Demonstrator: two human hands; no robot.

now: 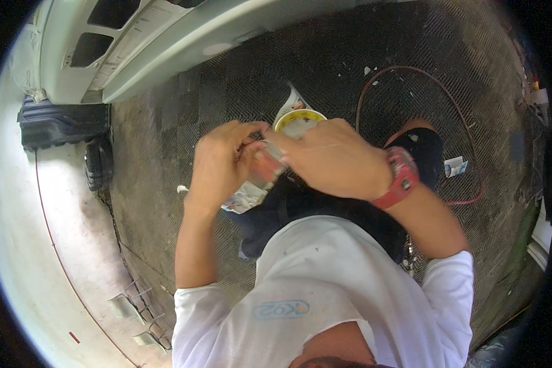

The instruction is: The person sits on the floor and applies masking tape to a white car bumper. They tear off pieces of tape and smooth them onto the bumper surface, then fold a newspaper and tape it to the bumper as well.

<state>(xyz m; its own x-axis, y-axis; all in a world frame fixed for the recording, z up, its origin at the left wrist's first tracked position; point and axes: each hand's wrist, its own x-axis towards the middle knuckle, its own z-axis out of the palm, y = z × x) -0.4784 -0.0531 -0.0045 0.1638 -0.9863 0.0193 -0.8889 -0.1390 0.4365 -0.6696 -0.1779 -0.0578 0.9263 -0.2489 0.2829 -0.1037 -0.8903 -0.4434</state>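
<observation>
A crinkled foil-and-clear packet point(262, 168) with something orange-red showing inside is held over my lap. My left hand point(221, 161) is closed, its thumb and fingers pinching the packet's upper left side. My right hand point(334, 161), with a red watch point(402, 178) on the wrist, is closed at the packet's top right edge; some of its fingertips are hidden. Just beyond the hands is a round cup point(319, 115) with a yellow rim and whitish contents. Its printed lid point(293, 98) is folded up at the far side. My right hand partly covers the cup.
A pale vehicle panel point(165, 55) stands at the upper left, with a black plastic part point(64, 122) below it. A reddish hose point(448, 92) loops on the dark ridged floor point(239, 92) at right, beside a small torn wrapper point(456, 167). White scraps point(367, 70) lie further off.
</observation>
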